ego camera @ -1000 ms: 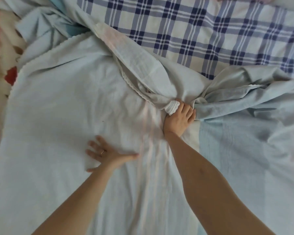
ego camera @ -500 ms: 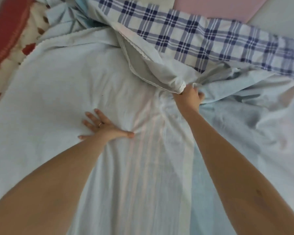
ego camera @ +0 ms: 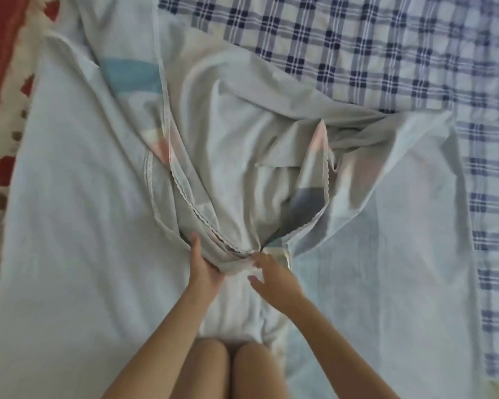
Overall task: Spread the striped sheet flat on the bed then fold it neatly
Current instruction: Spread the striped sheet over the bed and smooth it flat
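The striped sheet (ego camera: 84, 226) is pale blue with faint pink and blue bands and a lace-trimmed edge. It covers most of the bed, and its far part is pulled toward me into a bunched fold (ego camera: 242, 197) in the middle. My left hand (ego camera: 203, 269) grips the near end of that bunch, thumb up and fingers under the cloth. Just right of it, my right hand (ego camera: 271, 279) has its fingers stretched out, their tips touching the gathered edge.
A blue-and-white plaid cover (ego camera: 386, 53) lies under the sheet at the far right and along the right side. A red and cream patterned blanket (ego camera: 0, 139) runs down the left edge. My bare knees (ego camera: 228, 367) show at the bottom centre.
The bunched far part of the sheet has been drawn toward me. My right hand let go of it and my left hand, earlier pressing flat on the sheet, now grips the bunch.
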A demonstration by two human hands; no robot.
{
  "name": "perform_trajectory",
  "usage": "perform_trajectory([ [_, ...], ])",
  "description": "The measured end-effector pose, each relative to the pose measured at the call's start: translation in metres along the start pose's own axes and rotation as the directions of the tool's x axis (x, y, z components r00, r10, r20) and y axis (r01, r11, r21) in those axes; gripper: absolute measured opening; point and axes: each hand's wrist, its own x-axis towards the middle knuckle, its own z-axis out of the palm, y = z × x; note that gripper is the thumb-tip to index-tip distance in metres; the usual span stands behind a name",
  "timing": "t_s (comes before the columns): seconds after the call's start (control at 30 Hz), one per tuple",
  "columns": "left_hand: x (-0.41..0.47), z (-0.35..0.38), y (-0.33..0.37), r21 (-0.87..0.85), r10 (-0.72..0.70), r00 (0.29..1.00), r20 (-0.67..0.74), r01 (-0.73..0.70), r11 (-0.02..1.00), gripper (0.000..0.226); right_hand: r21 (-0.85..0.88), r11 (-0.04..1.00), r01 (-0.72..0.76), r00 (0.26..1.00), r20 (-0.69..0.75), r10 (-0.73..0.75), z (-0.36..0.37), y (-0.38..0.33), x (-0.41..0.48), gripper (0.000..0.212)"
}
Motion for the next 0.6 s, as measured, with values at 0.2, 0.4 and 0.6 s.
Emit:
perform_trajectory([
  [0.2,0.022,0.006,-0.008,0.309,0.013,0.973,-0.232,0.062,0.949,0.038,0.423,0.892,-0.157,0.781,-0.5,0.374,-0.067,0.026,0.067,0.062],
  [0.4,0.023,0.0,-0.011,0.388,0.008,0.968,-0.251,0.093,0.917,0.012,0.704,0.639,-0.311,0.695,-0.29,0.658,-0.104,0.06,0.143,0.09],
  [0.6,0.019,-0.012,-0.014,0.344,0.117,0.948,-0.297,-0.008,0.939,0.013,0.756,0.608,0.243,0.426,-0.646,0.633,-0.129,0.08,0.084,0.02],
])
